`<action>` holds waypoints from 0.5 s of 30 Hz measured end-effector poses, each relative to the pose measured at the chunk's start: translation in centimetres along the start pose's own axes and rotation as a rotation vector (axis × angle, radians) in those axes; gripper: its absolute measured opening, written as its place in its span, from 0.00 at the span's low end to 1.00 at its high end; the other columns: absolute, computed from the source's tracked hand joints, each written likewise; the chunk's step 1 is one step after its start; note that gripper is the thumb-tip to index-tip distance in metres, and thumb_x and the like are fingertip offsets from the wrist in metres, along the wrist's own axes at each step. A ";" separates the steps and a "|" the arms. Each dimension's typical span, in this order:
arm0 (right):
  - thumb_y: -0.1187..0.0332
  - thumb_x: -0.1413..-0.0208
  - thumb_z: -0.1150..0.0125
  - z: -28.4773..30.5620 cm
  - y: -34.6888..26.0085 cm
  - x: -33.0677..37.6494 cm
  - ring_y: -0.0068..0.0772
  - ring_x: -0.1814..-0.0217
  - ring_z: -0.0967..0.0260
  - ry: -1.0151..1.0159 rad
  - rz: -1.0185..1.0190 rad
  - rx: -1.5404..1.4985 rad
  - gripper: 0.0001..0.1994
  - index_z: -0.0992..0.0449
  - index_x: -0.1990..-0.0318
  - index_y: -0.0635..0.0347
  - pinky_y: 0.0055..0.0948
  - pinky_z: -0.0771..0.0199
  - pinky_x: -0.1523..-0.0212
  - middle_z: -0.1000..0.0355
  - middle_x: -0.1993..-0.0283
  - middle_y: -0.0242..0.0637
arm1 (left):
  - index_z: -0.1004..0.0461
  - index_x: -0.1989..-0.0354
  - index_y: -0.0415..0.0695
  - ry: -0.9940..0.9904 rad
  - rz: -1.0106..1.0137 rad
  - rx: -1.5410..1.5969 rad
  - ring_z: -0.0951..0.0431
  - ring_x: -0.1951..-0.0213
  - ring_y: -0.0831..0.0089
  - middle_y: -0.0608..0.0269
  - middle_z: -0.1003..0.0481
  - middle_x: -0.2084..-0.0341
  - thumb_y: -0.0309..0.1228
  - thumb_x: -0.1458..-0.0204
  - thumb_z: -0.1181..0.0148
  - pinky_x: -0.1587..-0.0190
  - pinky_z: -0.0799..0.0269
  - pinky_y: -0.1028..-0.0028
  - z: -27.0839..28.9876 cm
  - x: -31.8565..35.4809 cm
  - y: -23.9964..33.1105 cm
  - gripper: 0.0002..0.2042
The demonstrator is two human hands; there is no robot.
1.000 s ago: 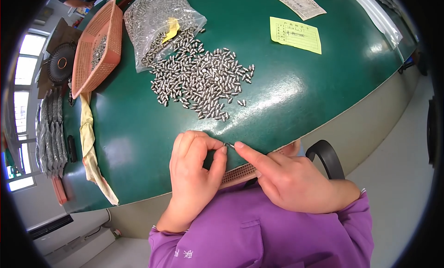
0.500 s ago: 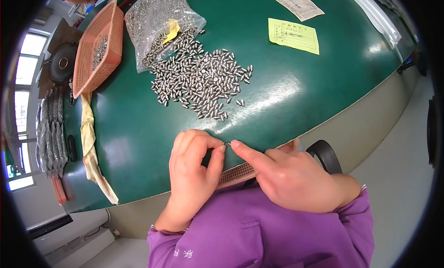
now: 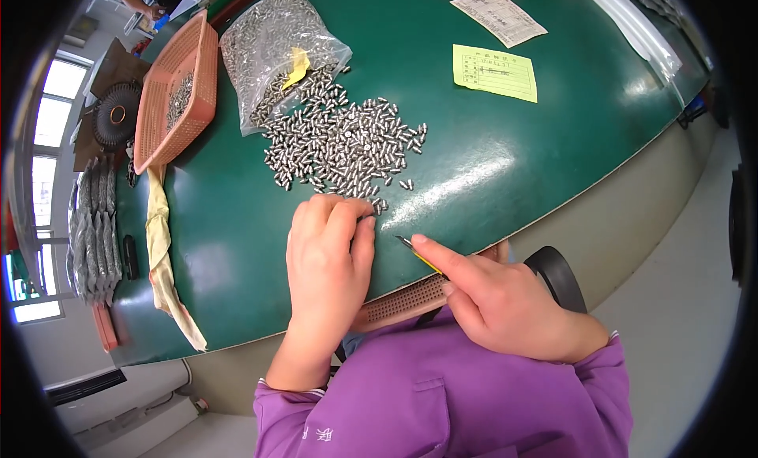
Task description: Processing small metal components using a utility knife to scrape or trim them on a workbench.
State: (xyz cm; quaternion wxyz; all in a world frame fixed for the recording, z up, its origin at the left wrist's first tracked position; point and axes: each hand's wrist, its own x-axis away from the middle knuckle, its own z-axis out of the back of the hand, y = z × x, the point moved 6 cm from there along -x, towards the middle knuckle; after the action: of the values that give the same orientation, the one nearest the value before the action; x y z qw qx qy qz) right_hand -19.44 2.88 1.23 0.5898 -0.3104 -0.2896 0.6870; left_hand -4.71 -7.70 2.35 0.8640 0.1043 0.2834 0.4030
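Observation:
A loose pile of small silvery metal parts [image 3: 347, 146], short and bullet-shaped, lies on the green table. At the pile's near edge, my left hand [image 3: 328, 253] has thumb and forefinger pinched on a small part that is mostly hidden by the fingertips. To its right, my right hand [image 3: 509, 300] grips a slim tool [image 3: 426, 262] with a dark pointed tip and a yellow shaft. Its forefinger lies stretched along the tool, and the tip points toward the left over the table. Most of the shaft is hidden under the hand.
Behind the pile lies a clear plastic bag [image 3: 272, 43] of more parts. A pink basket [image 3: 205, 91] stands at the left, above a yellowish cloth strip [image 3: 158, 245]. Another pink perforated basket [image 3: 407, 304] sits below the table's front edge. A yellow card [image 3: 496, 73] lies at the far right.
My left hand has moved away from the right one, up to the near edge of the pile. My right hand's tool now shows more clearly, with its tip apart from the left fingers.

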 end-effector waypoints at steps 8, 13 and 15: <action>0.79 0.48 0.41 -0.8 -0.3 0.0 0.40 0.70 0.26 0.023 0.068 0.098 0.33 0.32 0.31 0.55 0.37 0.23 0.62 0.26 0.70 0.38 | 0.25 0.69 0.42 -0.153 0.173 0.204 0.26 0.64 0.58 0.60 0.26 0.69 0.20 0.55 0.31 0.61 0.30 0.63 0.1 2.0 -0.2 0.08; 0.80 0.49 0.41 -0.9 -0.7 -0.3 0.38 0.71 0.27 -0.046 0.048 0.139 0.33 0.32 0.31 0.58 0.36 0.23 0.61 0.27 0.71 0.37 | 0.25 0.69 0.42 -0.129 0.170 0.241 0.26 0.65 0.59 0.59 0.26 0.70 0.19 0.56 0.31 0.62 0.30 0.64 0.1 2.2 -0.4 0.09; 0.80 0.50 0.41 -1.0 -0.7 -0.4 0.37 0.72 0.27 -0.054 0.062 0.138 0.33 0.32 0.32 0.60 0.35 0.23 0.61 0.29 0.72 0.36 | 0.25 0.70 0.42 -0.123 0.152 0.241 0.26 0.66 0.60 0.60 0.26 0.70 0.19 0.57 0.30 0.63 0.30 0.64 0.1 2.2 -0.5 0.09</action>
State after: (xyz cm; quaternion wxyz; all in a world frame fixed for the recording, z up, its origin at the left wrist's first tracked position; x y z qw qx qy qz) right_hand -18.16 2.57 1.16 0.5800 -0.2593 -0.2477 0.7314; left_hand -3.27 -6.37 1.35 0.8280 0.2527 0.2674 0.4232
